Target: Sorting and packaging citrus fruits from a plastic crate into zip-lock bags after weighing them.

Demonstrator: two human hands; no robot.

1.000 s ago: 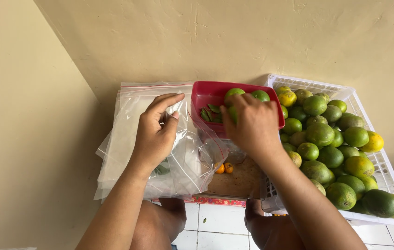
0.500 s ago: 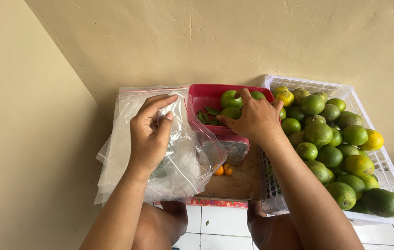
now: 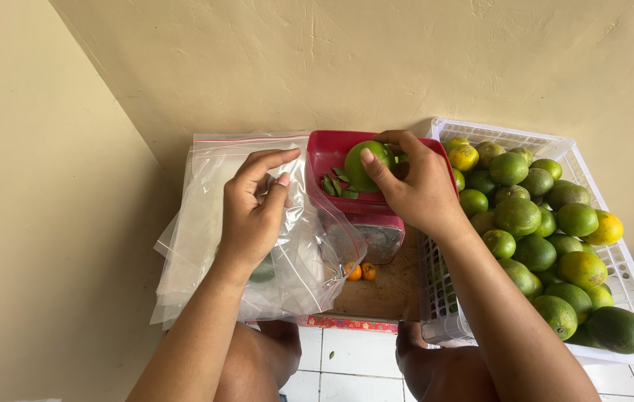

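Head view: right hand (image 3: 417, 190), earlier flat among the fruit, now clamps a round green lime (image 3: 367, 165) over the red plastic tray (image 3: 324, 160); left hand (image 3: 251, 212) pinches the clear plastic bag (image 3: 205, 216) open, left.

Under my left hand (image 3: 251, 216) lies a clear plastic zip bag (image 3: 205, 223). My right hand (image 3: 413, 186) sits over a red plastic tray (image 3: 324, 152); right of it stands a white slatted crate (image 3: 615, 260).
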